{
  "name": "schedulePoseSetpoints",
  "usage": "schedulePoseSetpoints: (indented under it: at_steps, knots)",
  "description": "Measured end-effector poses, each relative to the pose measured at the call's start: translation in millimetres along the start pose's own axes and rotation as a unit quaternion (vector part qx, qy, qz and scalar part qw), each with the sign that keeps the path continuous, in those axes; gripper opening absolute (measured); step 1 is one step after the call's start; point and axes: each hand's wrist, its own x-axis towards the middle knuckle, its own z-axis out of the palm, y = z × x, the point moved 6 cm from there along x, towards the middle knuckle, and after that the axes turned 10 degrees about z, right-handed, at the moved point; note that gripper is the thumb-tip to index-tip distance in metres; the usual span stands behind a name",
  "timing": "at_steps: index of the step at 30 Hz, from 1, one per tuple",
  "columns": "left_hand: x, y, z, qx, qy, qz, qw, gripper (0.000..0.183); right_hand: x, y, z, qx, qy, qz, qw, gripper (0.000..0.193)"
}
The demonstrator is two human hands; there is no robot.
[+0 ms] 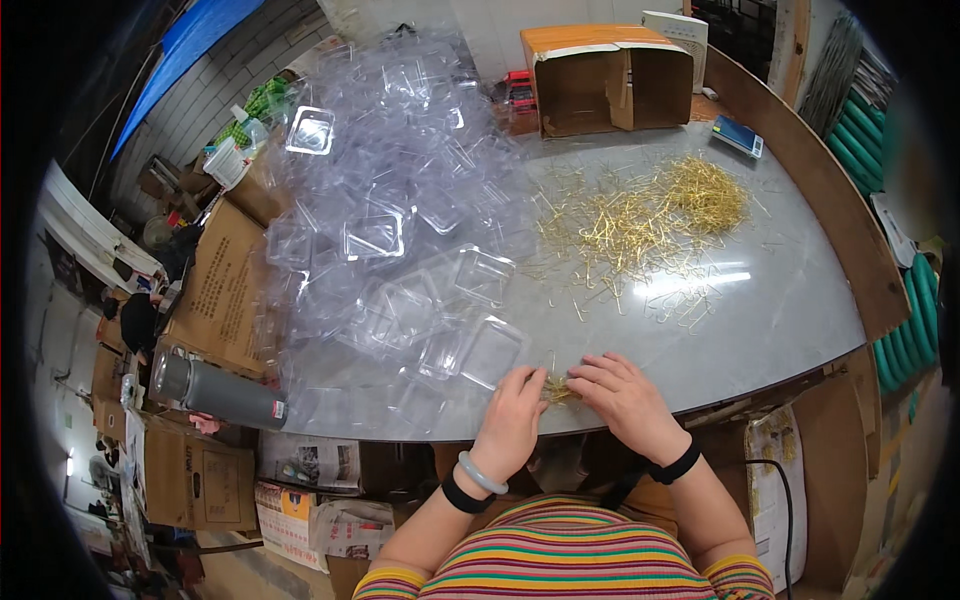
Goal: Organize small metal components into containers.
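Note:
Close to the table's front edge, a small bunch of gold wire hooks (558, 389) sits between my two hands. My left hand (511, 418) has its fingers bent and pressed together against the bunch's left side. From the other side my right hand (622, 402) closes on it with curved fingers, the thumb partly hidden. Farther off on the right half of the table lies a loose heap of the same gold wire hooks (640, 225). A big pile of clear plastic blister shells (400, 200) covers the left half, its nearest shells just beyond my left hand.
A grey bottle (235, 398) lies at the table's left edge beside a cardboard box (218, 290). At the back stand an open orange-topped carton (610, 85) and a small blue digital scale (738, 136). A raised brown board (830, 190) borders the right side.

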Motion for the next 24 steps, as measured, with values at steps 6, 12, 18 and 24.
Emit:
schedulePoseSetpoints:
  at_steps: [6,12,18,24]
  knots:
    - [5,12,-1,0.017,-0.053,0.019,0.998,0.072,-8,2,-14,0.087,0.039,0.082,0.992,0.038]
    - [14,9,22,-0.013,-0.035,0.055,0.998,0.071,-14,0,-10,0.030,0.061,0.093,0.993,0.044]
    - [18,14,35,-0.058,-0.027,0.082,0.995,0.061,-11,6,-11,0.082,0.057,0.170,0.980,0.053]
    - [15,15,37,-0.035,-0.014,0.080,0.996,0.060,-16,-5,-10,0.011,0.027,0.146,0.989,0.068]
